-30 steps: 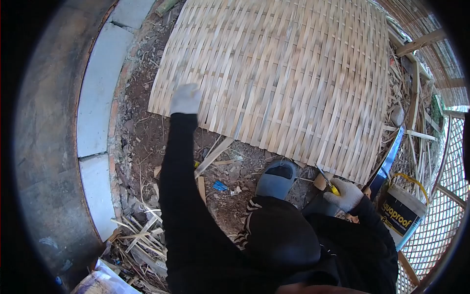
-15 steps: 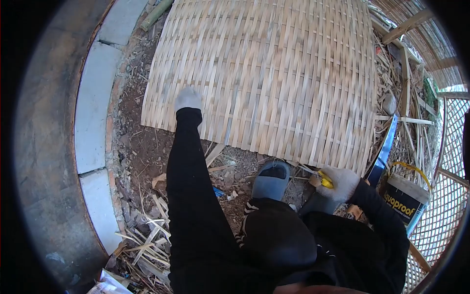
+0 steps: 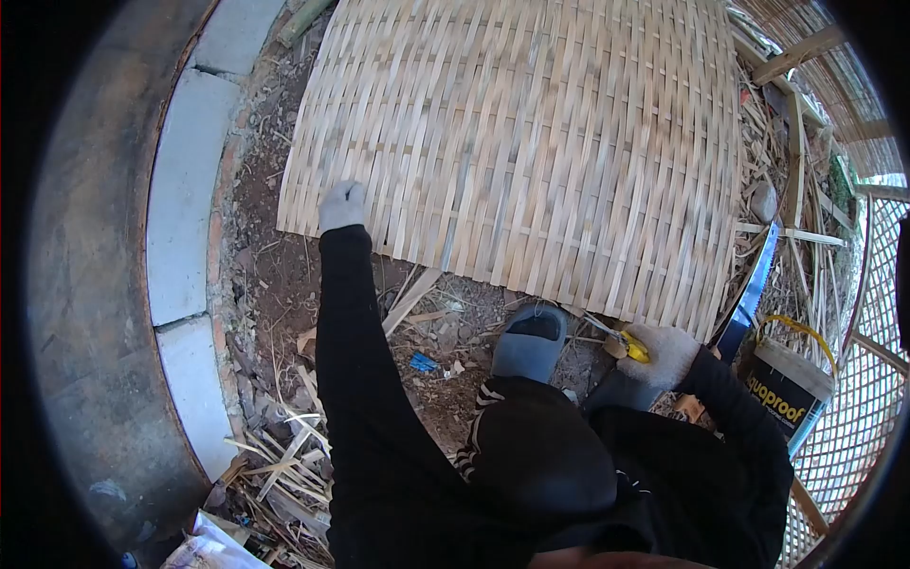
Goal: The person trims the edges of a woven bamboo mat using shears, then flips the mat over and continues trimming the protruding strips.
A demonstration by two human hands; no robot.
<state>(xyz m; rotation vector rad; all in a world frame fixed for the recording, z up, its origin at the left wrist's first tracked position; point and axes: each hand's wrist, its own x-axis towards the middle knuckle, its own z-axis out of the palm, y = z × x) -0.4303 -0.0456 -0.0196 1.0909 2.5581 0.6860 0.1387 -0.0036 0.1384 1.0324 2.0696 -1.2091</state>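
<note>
l hand [image 3: 342, 206] out fwd, arm near straight, r hand [image 3: 661, 356] curled, arm bent

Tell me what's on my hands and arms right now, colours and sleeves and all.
Your left hand and right hand each wear a pale grey-white fabric glove. Both arms are covered by long, plain black sleeves that reach the gloves. No markings or patterns show on the gloves or sleeves.
</note>
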